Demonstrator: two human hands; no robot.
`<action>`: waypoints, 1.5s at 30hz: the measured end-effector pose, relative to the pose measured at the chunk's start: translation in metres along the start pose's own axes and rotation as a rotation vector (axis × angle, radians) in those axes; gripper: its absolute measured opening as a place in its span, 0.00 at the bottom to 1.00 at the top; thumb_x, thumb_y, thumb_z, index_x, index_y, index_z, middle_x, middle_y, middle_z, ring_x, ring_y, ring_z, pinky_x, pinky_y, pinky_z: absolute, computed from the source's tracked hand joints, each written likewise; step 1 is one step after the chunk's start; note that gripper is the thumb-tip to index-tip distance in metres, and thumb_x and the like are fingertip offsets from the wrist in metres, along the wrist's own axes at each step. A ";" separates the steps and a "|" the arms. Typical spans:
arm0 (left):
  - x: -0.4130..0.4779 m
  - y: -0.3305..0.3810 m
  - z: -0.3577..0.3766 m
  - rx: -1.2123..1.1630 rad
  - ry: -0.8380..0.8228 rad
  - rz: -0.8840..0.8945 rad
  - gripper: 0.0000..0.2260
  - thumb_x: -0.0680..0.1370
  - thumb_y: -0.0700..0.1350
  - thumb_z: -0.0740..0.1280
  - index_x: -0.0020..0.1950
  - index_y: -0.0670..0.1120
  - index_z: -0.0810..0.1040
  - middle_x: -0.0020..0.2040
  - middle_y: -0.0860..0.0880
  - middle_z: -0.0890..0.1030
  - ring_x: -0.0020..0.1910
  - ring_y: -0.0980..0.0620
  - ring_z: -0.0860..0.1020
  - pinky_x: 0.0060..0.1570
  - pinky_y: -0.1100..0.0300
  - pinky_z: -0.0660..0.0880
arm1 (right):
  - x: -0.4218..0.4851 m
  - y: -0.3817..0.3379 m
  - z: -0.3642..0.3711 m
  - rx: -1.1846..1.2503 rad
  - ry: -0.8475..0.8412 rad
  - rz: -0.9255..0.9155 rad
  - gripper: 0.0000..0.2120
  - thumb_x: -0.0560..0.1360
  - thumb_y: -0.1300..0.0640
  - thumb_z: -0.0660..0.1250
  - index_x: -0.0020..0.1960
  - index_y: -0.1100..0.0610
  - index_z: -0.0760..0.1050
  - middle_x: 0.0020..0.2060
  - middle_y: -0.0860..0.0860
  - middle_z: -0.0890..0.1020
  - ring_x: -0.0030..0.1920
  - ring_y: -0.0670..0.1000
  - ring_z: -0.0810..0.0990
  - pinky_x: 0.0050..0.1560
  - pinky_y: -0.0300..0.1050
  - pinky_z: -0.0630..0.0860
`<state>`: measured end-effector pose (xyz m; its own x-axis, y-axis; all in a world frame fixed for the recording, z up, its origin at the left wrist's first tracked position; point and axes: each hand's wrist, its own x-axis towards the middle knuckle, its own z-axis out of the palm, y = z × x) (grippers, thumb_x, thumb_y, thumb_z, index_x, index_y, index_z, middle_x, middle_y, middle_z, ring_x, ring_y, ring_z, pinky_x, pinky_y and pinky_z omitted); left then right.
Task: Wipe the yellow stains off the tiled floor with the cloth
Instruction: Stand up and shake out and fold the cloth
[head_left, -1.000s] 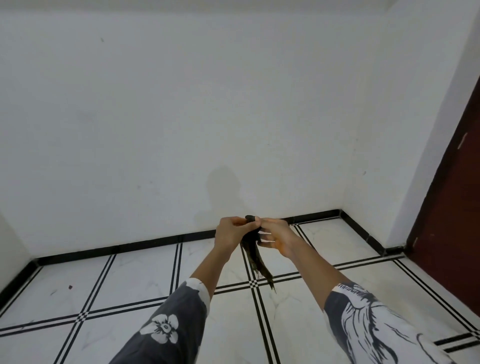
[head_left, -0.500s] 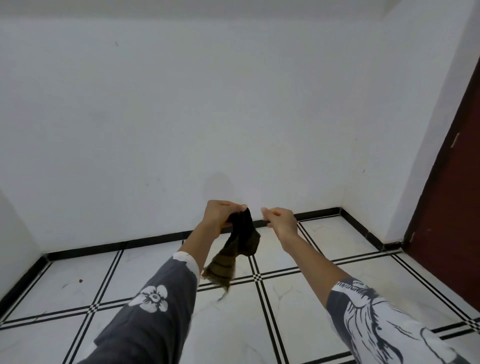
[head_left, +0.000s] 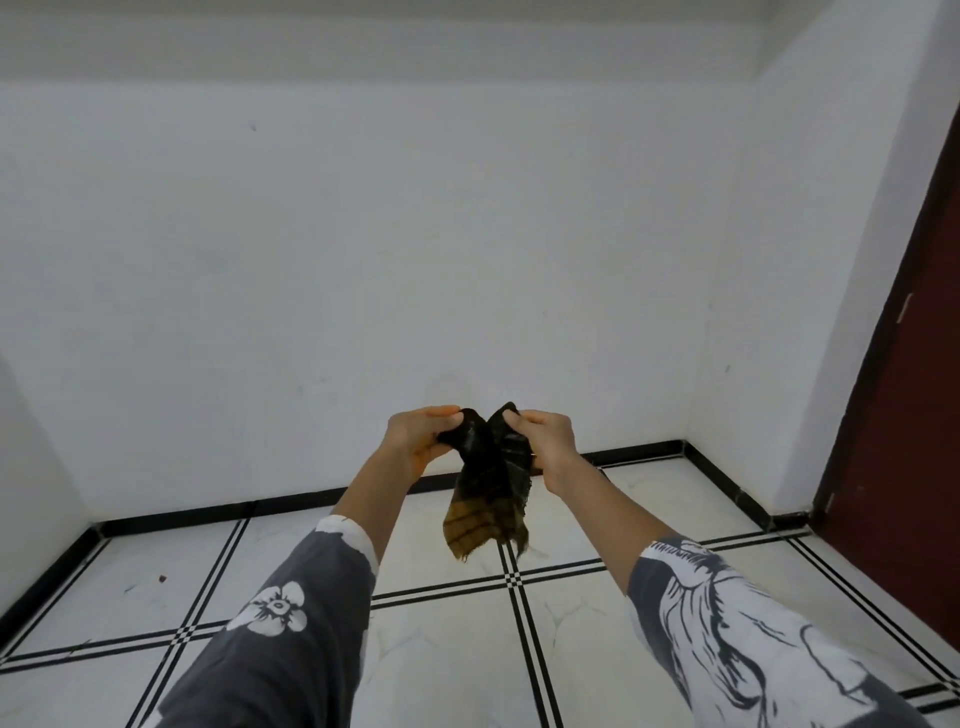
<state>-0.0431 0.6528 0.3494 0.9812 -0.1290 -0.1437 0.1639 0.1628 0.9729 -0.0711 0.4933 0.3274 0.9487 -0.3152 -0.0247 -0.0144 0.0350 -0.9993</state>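
A dark cloth (head_left: 488, 488) with a yellowish-brown lower part hangs in the air in front of me, above the white tiled floor (head_left: 447, 639). My left hand (head_left: 423, 441) pinches its top left corner and my right hand (head_left: 545, 444) pinches its top right corner, both at chest height with arms stretched forward. The cloth droops between them, partly spread. No yellow stain shows on the tiles in view. A small reddish speck (head_left: 162, 578) lies on a tile at the left.
White walls close the room ahead and on both sides, with a black skirting (head_left: 218, 512) along the base. A dark red door (head_left: 904, 415) stands at the right. Black double lines divide the floor tiles.
The cloth was a twisted strand between my hands, then hung from the left hand. Now both hands hold its top corners and it is spread wider. My view has tilted up a little.
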 end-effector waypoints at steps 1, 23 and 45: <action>0.000 -0.003 -0.007 0.002 0.029 0.011 0.13 0.73 0.30 0.69 0.57 0.33 0.77 0.47 0.41 0.79 0.54 0.43 0.77 0.51 0.56 0.75 | 0.005 0.001 -0.005 0.031 0.050 0.025 0.05 0.74 0.58 0.68 0.45 0.60 0.80 0.42 0.55 0.81 0.45 0.53 0.79 0.45 0.45 0.77; 0.010 -0.047 -0.001 0.635 -0.492 -0.062 0.13 0.71 0.40 0.72 0.53 0.36 0.81 0.55 0.42 0.82 0.59 0.45 0.78 0.63 0.55 0.73 | 0.014 -0.030 -0.025 -0.411 -0.395 -0.182 0.06 0.78 0.56 0.63 0.46 0.58 0.76 0.40 0.49 0.78 0.44 0.48 0.76 0.44 0.36 0.72; 0.002 -0.020 0.068 -0.087 -0.258 -0.049 0.16 0.81 0.52 0.58 0.59 0.43 0.76 0.52 0.43 0.81 0.50 0.46 0.81 0.43 0.55 0.78 | 0.010 0.075 -0.068 -0.191 -0.238 0.524 0.43 0.73 0.29 0.37 0.66 0.60 0.70 0.62 0.59 0.76 0.64 0.59 0.73 0.67 0.56 0.65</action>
<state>-0.0514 0.5823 0.3418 0.9151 -0.3821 -0.1285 0.2295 0.2319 0.9453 -0.0842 0.4278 0.2503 0.8442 -0.0800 -0.5301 -0.5345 -0.0500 -0.8437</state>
